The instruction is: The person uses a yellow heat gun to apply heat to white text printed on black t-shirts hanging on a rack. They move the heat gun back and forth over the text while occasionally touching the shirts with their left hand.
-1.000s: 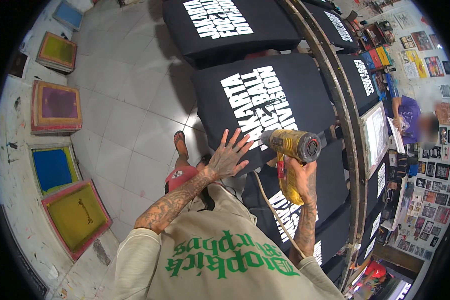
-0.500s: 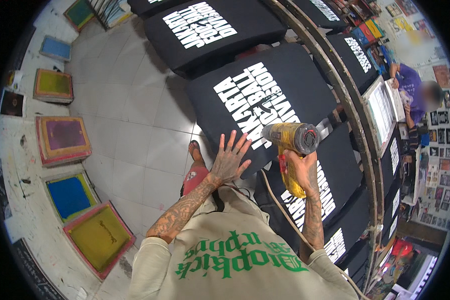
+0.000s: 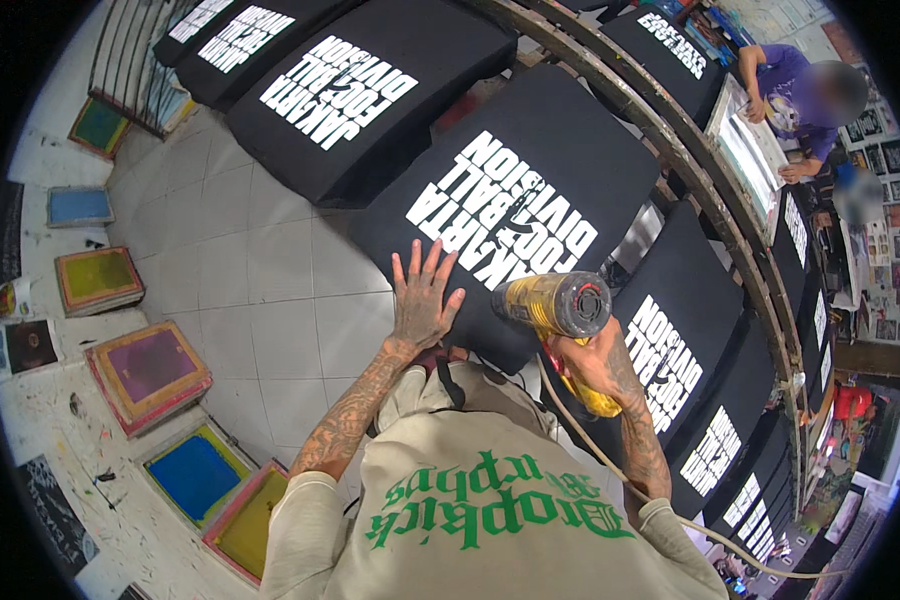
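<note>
A yellow heat gun [image 3: 545,305] with a dark, scuffed rear end is in my right hand [image 3: 595,360], fingers wrapped round its handle. Its nozzle points left, just above the near end of a black T-shirt [image 3: 580,130] stretched flat on a board. White block lettering [image 3: 515,215] covers the middle of that shirt, and the gun hides part of the print's near edge. My left hand [image 3: 425,305] is open, fingers spread, at the shirt's near left edge by the lettering. From the gun a pale cord [image 3: 610,465] runs down past my right forearm.
More black printed shirts lie on boards at far left [image 3: 340,90] and near right [image 3: 660,350]. A curved rail [image 3: 670,130] runs behind them. Beyond it, a person in purple [image 3: 800,95] handles a screen frame [image 3: 745,150]. Coloured screens [image 3: 150,375] lean along the left wall.
The view has turned, shifting the boards and wall screens in the picture. My hands stay close to the same shirt, the gun still held. The person in purple now leans over the screen frame.
</note>
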The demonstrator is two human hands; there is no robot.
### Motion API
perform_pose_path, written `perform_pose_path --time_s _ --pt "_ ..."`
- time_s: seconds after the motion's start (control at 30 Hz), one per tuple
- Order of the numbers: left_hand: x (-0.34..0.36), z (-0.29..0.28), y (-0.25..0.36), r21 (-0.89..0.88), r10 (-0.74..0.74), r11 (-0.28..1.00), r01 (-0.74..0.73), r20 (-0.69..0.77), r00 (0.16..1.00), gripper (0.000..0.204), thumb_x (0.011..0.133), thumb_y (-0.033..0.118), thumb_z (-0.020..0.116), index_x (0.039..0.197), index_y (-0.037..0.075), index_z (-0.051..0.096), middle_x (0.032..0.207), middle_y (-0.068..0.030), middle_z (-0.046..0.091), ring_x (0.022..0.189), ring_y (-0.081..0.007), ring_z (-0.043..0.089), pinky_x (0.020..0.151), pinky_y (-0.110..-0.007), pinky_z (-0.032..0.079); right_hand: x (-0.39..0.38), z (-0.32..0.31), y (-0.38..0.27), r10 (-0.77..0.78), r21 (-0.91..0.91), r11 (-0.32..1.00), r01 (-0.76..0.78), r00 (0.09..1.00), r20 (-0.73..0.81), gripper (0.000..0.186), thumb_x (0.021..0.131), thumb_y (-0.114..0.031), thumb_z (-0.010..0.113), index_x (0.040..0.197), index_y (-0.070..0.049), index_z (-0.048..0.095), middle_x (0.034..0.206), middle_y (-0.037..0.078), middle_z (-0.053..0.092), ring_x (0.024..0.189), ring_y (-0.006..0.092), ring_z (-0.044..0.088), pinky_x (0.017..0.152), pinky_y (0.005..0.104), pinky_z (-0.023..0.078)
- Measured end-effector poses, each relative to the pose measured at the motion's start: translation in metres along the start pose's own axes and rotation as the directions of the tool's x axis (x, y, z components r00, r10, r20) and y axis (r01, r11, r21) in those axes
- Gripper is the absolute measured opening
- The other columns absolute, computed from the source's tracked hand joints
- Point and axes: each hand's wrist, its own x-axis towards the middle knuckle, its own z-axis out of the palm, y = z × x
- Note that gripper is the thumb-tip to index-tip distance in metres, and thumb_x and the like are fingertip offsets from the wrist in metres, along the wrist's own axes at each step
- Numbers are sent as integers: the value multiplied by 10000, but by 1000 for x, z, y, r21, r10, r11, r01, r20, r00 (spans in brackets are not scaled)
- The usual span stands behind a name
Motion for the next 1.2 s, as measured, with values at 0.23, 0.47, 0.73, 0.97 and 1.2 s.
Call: perform_pose_path --time_s 0.23,0.47,0.73,0.97,1.2 --pt "26 -7 -51 7 60 998 -60 23 998 592 1063 445 446 1543 99 425 1671 -152 283 1572 -431 117 1223 -697 25 14 16 17 -62 -111 993 42 982 -179 474 806 -114 784 1217 48 613 1002 159 740 904 240 724 845 387 564" --pt "24 5 -62 -106 75 991 -81 -61 995 585 1062 481 431 1511 107 454 1654 -168 318 1555 -447 181 1217 -694 89 21 30 -5 4 -178 984 -33 986 -166 551 795 -113 790 1293 17 592 1089 174 739 1019 264 724 915 407 555" --pt "23 6 -65 -136 65 987 -80 -106 992 556 1048 461 476 1482 113 476 1626 -175 364 1540 -442 234 1211 -691 131 27 24 -27 14 -208 977 -40 992 -125 602 794 -106 773 1346 16 566 1104 170 740 986 240 724 896 387 565" --pt "21 10 -65 -153 39 987 -56 -113 993 519 998 365 544 1441 95 518 1617 -170 384 1539 -419 247 1219 -663 146 27 20 -28 20 -115 993 -33 994 -108 706 791 -85 769 1433 20 495 1103 157 730 983 223 699 901 375 554" --pt "20 8 -65 -172 29 984 -44 -89 996 503 1051 432 461 1456 138 518 1638 -110 371 1550 -368 247 1229 -640 154 37 11 -24 44 -98 993 -64 981 -191 766 788 -51 782 1476 2 449 1146 167 724 1049 238 702 929 384 554"
